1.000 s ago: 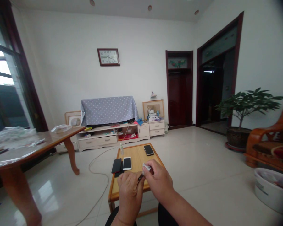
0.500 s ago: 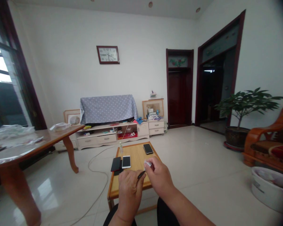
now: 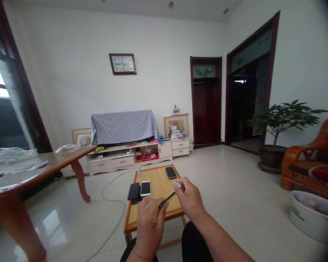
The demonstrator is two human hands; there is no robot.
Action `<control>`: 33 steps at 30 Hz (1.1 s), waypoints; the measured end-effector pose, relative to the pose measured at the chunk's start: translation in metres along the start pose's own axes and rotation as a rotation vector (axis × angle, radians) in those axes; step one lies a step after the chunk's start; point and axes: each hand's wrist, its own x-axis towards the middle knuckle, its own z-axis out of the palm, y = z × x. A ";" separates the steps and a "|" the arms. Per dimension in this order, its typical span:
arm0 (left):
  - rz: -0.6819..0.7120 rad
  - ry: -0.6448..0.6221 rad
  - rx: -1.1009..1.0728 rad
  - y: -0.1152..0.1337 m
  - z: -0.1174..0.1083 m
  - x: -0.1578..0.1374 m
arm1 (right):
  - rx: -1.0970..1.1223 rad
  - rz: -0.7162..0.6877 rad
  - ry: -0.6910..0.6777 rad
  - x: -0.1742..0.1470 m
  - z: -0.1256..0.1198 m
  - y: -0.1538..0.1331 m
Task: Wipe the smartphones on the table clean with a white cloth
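My left hand [image 3: 151,215] is closed on one end of a thin black flat thing [image 3: 168,199], seen edge-on like a phone, above the near part of the small wooden table [image 3: 157,174]. Its far end points up and right, toward my right hand [image 3: 190,195]. A crumpled white tissue [image 3: 177,186] is pinched in the fingers of my right hand, right by that far end. Whether the tissue touches the black thing is hard to tell. On the table lie a white phone [image 3: 145,188], a black phone [image 3: 171,173] and a dark phone-like slab [image 3: 133,191].
A small clear bottle [image 3: 139,171] stands at the table's back left corner. To the left is a larger wooden table [image 3: 51,162] with plastic bags [image 3: 13,158]. A cable [image 3: 124,207] runs across the floor. A white tub [image 3: 311,218] and an armchair [image 3: 292,160] are on the right.
My right hand has moved away from the left, to the right and slightly up, with the tissue. More of the black thing's length now shows. My left hand has stayed nearly still.
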 end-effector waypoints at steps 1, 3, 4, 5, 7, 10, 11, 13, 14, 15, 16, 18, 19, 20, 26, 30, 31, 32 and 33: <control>0.004 -0.008 0.011 0.000 0.002 0.000 | 0.007 -0.030 -0.028 -0.008 0.003 -0.008; 0.000 -0.018 0.031 -0.001 0.004 -0.002 | 0.011 -0.088 -0.083 -0.024 0.009 -0.025; -0.007 -0.019 0.039 -0.002 0.005 -0.002 | 0.019 -0.109 -0.102 -0.030 0.012 -0.032; -0.012 -0.018 0.042 -0.003 0.004 -0.003 | 0.024 -0.123 -0.113 -0.033 0.013 -0.035; -0.010 -0.013 0.033 -0.003 0.002 -0.003 | 0.029 -0.122 -0.101 -0.030 0.012 -0.033; 0.008 0.009 0.001 -0.002 -0.004 -0.001 | 0.004 -0.053 -0.024 -0.010 0.003 -0.010; 0.011 0.020 -0.004 -0.001 -0.005 0.000 | -0.008 -0.025 0.000 -0.002 0.001 -0.002; 0.013 0.035 0.001 0.000 -0.006 0.001 | -0.025 0.013 0.033 0.007 -0.002 0.010; 0.014 0.035 0.007 0.001 -0.005 0.001 | -0.031 0.017 0.036 0.007 -0.002 0.012; 0.016 0.030 0.011 0.000 -0.004 0.001 | -0.034 0.012 0.033 0.005 0.000 0.010; 0.019 0.020 0.014 0.000 -0.002 0.000 | -0.034 -0.003 0.020 -0.001 0.002 0.006; 0.017 -0.004 0.018 -0.001 0.002 -0.002 | -0.027 -0.049 -0.023 -0.015 0.010 -0.008; 0.010 -0.014 0.023 -0.002 0.003 -0.003 | -0.022 -0.078 -0.055 -0.023 0.013 -0.016; 0.001 -0.020 0.028 -0.003 0.004 -0.005 | -0.013 -0.103 -0.078 -0.028 0.015 -0.022; -0.014 0.000 -0.009 -0.003 -0.002 -0.005 | -0.016 -0.035 -0.040 -0.011 0.005 -0.008; -0.028 0.019 -0.026 -0.001 -0.002 -0.002 | -0.033 0.022 -0.002 0.003 -0.001 0.009; -0.028 0.004 -0.026 -0.001 -0.001 -0.002 | -0.028 0.003 -0.014 0.000 0.000 0.007; -0.028 -0.016 -0.025 -0.002 0.000 -0.003 | -0.020 -0.025 -0.036 -0.005 0.002 0.002; -0.029 -0.035 -0.021 -0.002 0.002 -0.003 | -0.013 -0.057 -0.061 -0.011 0.004 -0.004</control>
